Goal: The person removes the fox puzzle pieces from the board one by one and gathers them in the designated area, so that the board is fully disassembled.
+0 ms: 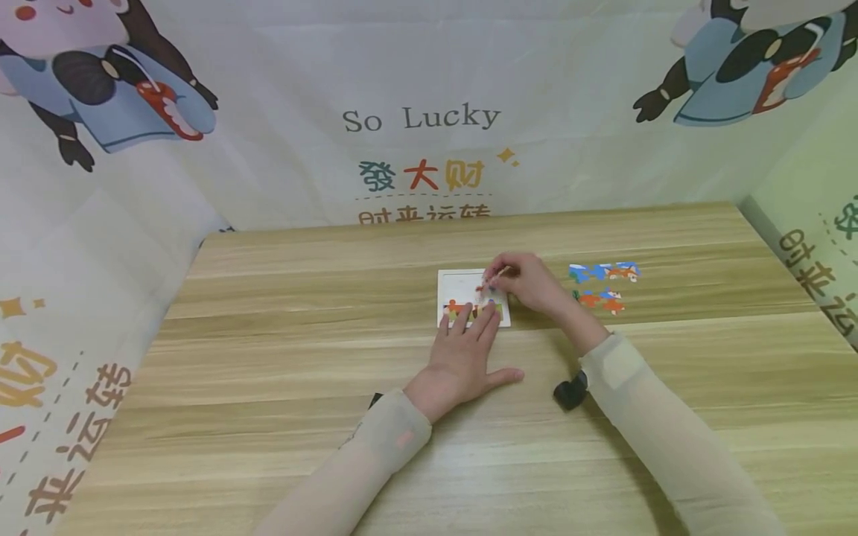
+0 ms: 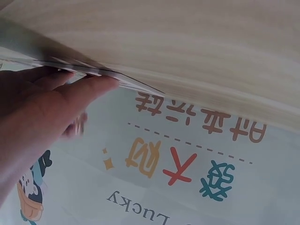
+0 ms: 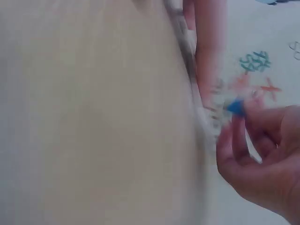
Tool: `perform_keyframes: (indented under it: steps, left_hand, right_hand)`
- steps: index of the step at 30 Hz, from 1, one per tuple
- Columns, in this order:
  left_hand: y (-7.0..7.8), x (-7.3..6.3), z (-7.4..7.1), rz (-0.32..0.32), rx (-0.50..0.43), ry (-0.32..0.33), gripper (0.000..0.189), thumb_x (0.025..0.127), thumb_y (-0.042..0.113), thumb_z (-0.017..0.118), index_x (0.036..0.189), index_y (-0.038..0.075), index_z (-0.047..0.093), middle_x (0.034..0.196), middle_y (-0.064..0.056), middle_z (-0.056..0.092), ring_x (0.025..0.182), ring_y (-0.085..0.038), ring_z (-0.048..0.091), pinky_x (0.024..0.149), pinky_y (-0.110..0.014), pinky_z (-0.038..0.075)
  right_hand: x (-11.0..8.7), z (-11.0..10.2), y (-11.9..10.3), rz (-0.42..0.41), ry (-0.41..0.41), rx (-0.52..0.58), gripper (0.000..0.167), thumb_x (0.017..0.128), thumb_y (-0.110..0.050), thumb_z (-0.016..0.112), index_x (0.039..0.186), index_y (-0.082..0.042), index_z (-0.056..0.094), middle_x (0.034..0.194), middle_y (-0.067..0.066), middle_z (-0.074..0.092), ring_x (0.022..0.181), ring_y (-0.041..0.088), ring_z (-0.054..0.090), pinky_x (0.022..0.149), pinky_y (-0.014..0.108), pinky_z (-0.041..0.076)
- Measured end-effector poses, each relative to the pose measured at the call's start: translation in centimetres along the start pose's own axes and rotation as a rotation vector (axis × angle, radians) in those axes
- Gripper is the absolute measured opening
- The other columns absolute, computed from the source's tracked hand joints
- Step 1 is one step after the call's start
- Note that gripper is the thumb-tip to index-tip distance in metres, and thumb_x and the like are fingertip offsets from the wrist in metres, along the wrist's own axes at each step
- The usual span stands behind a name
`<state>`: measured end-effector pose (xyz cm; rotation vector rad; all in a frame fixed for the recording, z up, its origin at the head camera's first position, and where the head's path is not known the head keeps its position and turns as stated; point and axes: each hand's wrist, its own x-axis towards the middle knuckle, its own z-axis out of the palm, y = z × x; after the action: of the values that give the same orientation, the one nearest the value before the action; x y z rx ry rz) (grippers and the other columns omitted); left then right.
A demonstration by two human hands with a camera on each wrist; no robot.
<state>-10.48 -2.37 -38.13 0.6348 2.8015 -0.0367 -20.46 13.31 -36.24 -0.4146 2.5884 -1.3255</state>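
Note:
A white puzzle tray (image 1: pixel 440 290) lies on the table, with a row of colourful puzzle pieces (image 1: pixel 459 307) fitted along its near edge. My left hand (image 1: pixel 462 361) rests on the tray's near side, its fingers stretched out over those pieces. Above the tray's right part, my right hand (image 1: pixel 526 281) pinches a puzzle piece between thumb and fingertips. In the right wrist view this puzzle piece (image 3: pixel 236 108) shows blue and blurred. The left wrist view catches the left fingers (image 2: pixel 93 89) pressed along the tray's edge.
To the right of the tray lie two groups of loose puzzle pieces, a far blue and orange one (image 1: pixel 605 272) and a nearer orange one (image 1: pixel 601 300). A black object (image 1: pixel 570 392) sits by the right wrist. A printed cloth backdrop (image 1: pixel 422 67) stands behind the wooden table (image 1: pixel 302 298).

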Motion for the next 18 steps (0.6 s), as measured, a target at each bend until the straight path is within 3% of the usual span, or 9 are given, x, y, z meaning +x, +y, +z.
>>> perform_keyframes:
  steps: [4, 6, 10, 18]
  left_hand:
    - [0.1, -0.1, 0.0, 0.006, 0.003, 0.019, 0.099, 0.089, 0.079, 0.041, 0.162, 0.019, 0.014, 0.170, 0.005, 0.011, 0.157, -0.026, 0.011, 0.126, -0.051, 0.015]
    - [0.1, -0.1, 0.0, 0.007, -0.009, 0.022, 0.099, 0.089, 0.079, 0.042, 0.162, 0.018, 0.015, 0.170, 0.004, 0.011, 0.157, -0.026, 0.011, 0.126, -0.051, 0.015]
    - [0.2, -0.2, 0.0, 0.004, -0.025, 0.014, 0.099, 0.089, 0.079, 0.043, 0.162, 0.019, 0.014, 0.170, 0.005, 0.010, 0.157, -0.026, 0.010, 0.127, -0.051, 0.013]
    - [0.1, -0.2, -0.1, -0.018, -0.018, -0.003, 0.098, 0.090, 0.079, 0.040, 0.162, 0.020, 0.011, 0.170, 0.006, 0.008, 0.158, -0.026, 0.008, 0.127, -0.050, 0.011]
  right_hand:
    - [0.4, -1.2, -2.0, -0.046, 0.061, 0.108, 0.015, 0.100, -0.004, 0.057, 0.111, 0.004, 0.064, 0.114, 0.021, 0.064, 0.103, 0.035, 0.066, 0.092, 0.046, 0.057]
    - [0.4, -1.4, -2.7, -0.024, 0.050, 0.129, 0.017, 0.100, -0.004, 0.057, 0.113, 0.004, 0.063, 0.115, 0.019, 0.062, 0.105, 0.034, 0.066, 0.097, 0.048, 0.055]
    - [-0.1, -1.9, -2.6, 0.030, 0.071, 0.163, 0.020, 0.100, -0.006, 0.057, 0.116, 0.004, 0.063, 0.117, 0.017, 0.061, 0.105, 0.031, 0.066, 0.096, 0.042, 0.056]
    - [-2.1, -4.8, -0.4, 0.098, 0.125, 0.152, 0.029, 0.100, -0.012, 0.059, 0.125, 0.002, 0.063, 0.126, 0.019, 0.062, 0.088, 0.006, 0.064, 0.086, 0.027, 0.059]
